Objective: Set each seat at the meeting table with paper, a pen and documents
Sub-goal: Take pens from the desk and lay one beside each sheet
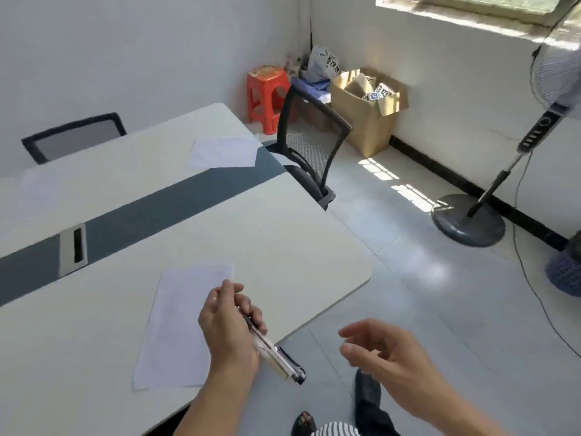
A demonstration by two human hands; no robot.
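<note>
Pen step at the near seat, seemingly. Grips several pens (276, 357) in the left hand (229, 328) above the paper (176, 325) at 7 o'clock on the table (283, 231). Holds the right hand (380, 350) loose, empty, well apart at 4 o'clock. Next calls for freeing one pen and laying it beside the paper.

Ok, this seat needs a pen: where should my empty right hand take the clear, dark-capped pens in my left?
Probably pinch the clear pens by their dark capped ends, from the right: those jut free below the left hand, which covers the rest.
</note>
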